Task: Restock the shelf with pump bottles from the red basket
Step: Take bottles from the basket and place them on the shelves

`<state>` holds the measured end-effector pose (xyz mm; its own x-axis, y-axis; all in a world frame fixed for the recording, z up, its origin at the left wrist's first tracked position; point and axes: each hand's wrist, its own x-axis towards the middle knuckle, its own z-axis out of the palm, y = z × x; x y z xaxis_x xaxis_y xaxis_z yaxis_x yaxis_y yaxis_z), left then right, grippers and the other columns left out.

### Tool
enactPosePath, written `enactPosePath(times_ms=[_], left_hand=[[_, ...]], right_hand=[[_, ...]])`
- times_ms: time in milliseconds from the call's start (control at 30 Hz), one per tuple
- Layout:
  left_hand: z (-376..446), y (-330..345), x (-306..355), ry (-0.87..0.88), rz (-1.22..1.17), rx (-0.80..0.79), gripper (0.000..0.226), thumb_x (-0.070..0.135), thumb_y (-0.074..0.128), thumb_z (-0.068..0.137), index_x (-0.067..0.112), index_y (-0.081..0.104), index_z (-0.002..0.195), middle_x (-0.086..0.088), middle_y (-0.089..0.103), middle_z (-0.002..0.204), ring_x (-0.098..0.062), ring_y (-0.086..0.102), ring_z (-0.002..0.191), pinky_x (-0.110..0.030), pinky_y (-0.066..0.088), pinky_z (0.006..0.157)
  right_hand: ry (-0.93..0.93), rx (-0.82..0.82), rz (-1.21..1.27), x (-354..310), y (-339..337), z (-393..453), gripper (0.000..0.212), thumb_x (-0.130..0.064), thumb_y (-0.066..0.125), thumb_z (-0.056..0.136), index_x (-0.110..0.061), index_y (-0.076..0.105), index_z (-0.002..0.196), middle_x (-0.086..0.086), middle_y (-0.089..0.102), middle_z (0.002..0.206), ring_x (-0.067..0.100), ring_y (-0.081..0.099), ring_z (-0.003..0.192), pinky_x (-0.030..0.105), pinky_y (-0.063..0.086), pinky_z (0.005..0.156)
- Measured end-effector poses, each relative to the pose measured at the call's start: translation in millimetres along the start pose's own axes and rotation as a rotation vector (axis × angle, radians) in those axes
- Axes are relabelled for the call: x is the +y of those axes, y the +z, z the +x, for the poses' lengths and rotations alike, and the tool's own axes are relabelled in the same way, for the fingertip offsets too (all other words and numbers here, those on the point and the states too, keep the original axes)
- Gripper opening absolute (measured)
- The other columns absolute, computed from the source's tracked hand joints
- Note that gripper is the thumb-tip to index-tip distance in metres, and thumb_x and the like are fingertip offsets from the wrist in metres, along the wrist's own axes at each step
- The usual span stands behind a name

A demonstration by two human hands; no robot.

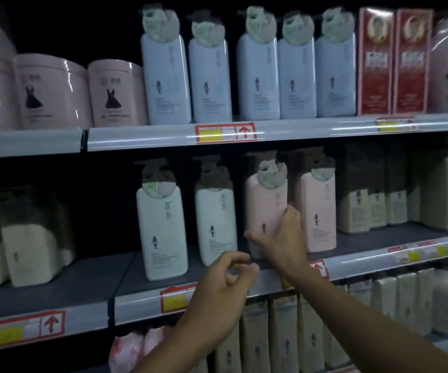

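Note:
My right hand (279,238) grips a pink pump bottle (264,203) from the front, thumb on its left side, fingers round its right edge; the bottle stands upright on the middle shelf (163,267). A second pink pump bottle (318,211) stands just right of it. Two white pump bottles (161,227) (214,222) stand to its left. My left hand (225,281) hovers in front of the shelf edge with loosely curled fingers, holding nothing. The red basket is out of view.
The top shelf (298,129) carries several pale blue pump bottles (260,76), pink tubs (53,92) and red boxes (395,63). Cream refill packs (31,238) sit at left and right of the middle shelf; more fill the shelf below (282,335). Price tags (225,133) line the rails.

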<state>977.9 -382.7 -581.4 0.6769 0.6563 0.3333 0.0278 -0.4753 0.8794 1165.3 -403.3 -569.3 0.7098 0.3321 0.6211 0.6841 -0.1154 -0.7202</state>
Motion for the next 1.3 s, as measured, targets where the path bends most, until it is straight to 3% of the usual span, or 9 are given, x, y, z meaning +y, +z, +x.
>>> enactPosePath(times_ms=[133, 333, 467, 533, 733, 867, 1067, 1167, 1300], left_hand=[[-1, 5, -5, -0.020, -0.013, -0.024, 0.024, 0.057, 0.061, 0.085, 0.045, 0.065, 0.105, 0.010, 0.071, 0.093, -0.006, 0.068, 0.091, -0.039, 0.058, 0.092], [-6, 3, -6, -0.013, -0.015, -0.005, 0.013, 0.045, 0.062, 0.094, 0.041, 0.067, 0.106, 0.007, 0.072, 0.092, -0.006, 0.069, 0.089, -0.037, 0.058, 0.090], [-9, -4, -4, -0.006, -0.027, -0.006, 0.012, 0.045, 0.061, 0.096, 0.041, 0.065, 0.106, 0.010, 0.071, 0.094, -0.003, 0.068, 0.092, -0.035, 0.057, 0.092], [-9, -6, -4, -0.010, -0.020, -0.004, 0.012, 0.046, 0.060, 0.095, 0.042, 0.065, 0.106, 0.011, 0.070, 0.095, -0.004, 0.067, 0.094, -0.036, 0.056, 0.093], [-15, -7, -4, -0.007, -0.032, 0.026, 0.010, 0.045, 0.061, 0.095, 0.043, 0.066, 0.102, 0.010, 0.070, 0.098, -0.011, 0.068, 0.095, -0.040, 0.057, 0.093], [-19, -11, -7, -0.015, -0.030, 0.029, 0.009, 0.048, 0.060, 0.095, 0.047, 0.066, 0.101, 0.005, 0.072, 0.091, -0.013, 0.069, 0.090, -0.039, 0.056, 0.092], [-28, -17, -5, -0.025, -0.038, 0.038, 0.011, 0.043, 0.059, 0.097, 0.040, 0.067, 0.104, 0.004, 0.071, 0.090, -0.014, 0.068, 0.089, -0.032, 0.055, 0.087], [-30, -18, -1, -0.026, -0.025, 0.041, 0.011, 0.042, 0.060, 0.096, 0.038, 0.068, 0.103, 0.009, 0.069, 0.092, -0.011, 0.067, 0.092, -0.032, 0.055, 0.089], [-30, -18, 1, -0.032, -0.016, 0.037, 0.010, 0.043, 0.060, 0.097, 0.039, 0.068, 0.102, 0.010, 0.069, 0.092, -0.010, 0.066, 0.093, -0.033, 0.055, 0.092]], right_hand=[[0.071, -0.055, -0.079, -2, 4, 12, 0.085, -0.045, 0.095, 0.064, -0.010, 0.045, 0.122, 0.010, 0.050, 0.126, 0.032, 0.058, 0.116, 0.034, 0.045, 0.081], [0.032, -0.006, -0.155, -3, -1, -9, 0.095, -0.053, 0.085, 0.074, -0.013, 0.035, 0.145, 0.009, 0.049, 0.138, 0.029, 0.054, 0.125, 0.046, 0.054, 0.096], [-0.287, 0.091, -0.299, 9, -1, -44, 0.048, -0.022, 0.071, 0.094, -0.009, 0.057, 0.138, 0.012, 0.057, 0.141, 0.031, 0.056, 0.126, 0.045, 0.053, 0.104], [-0.335, -0.008, -0.368, 16, 2, -53, 0.046, -0.010, 0.069, 0.093, -0.005, 0.061, 0.138, 0.015, 0.059, 0.145, 0.032, 0.058, 0.132, 0.039, 0.045, 0.111], [-0.245, -0.230, -0.388, 19, -5, -56, 0.052, -0.017, 0.042, 0.109, -0.011, 0.034, 0.160, 0.001, 0.023, 0.171, 0.018, 0.027, 0.156, 0.016, 0.012, 0.118], [-0.190, -0.304, -0.437, 19, -10, -52, 0.059, -0.013, 0.041, 0.107, -0.011, 0.025, 0.163, -0.003, 0.013, 0.174, 0.019, 0.037, 0.152, 0.024, 0.029, 0.120], [-0.137, -0.335, -0.486, 12, -8, -47, 0.044, -0.020, 0.041, 0.109, -0.013, 0.041, 0.152, 0.002, 0.015, 0.174, 0.030, 0.058, 0.131, 0.037, 0.047, 0.106], [-0.170, -0.344, -0.508, 16, -3, -50, 0.033, -0.029, 0.039, 0.110, -0.021, 0.049, 0.140, 0.008, 0.017, 0.172, 0.035, 0.058, 0.128, 0.043, 0.049, 0.104], [-0.201, -0.330, -0.549, 19, 2, -49, 0.036, -0.032, 0.039, 0.109, -0.026, 0.047, 0.144, 0.011, 0.020, 0.169, 0.034, 0.057, 0.124, 0.044, 0.048, 0.105]])
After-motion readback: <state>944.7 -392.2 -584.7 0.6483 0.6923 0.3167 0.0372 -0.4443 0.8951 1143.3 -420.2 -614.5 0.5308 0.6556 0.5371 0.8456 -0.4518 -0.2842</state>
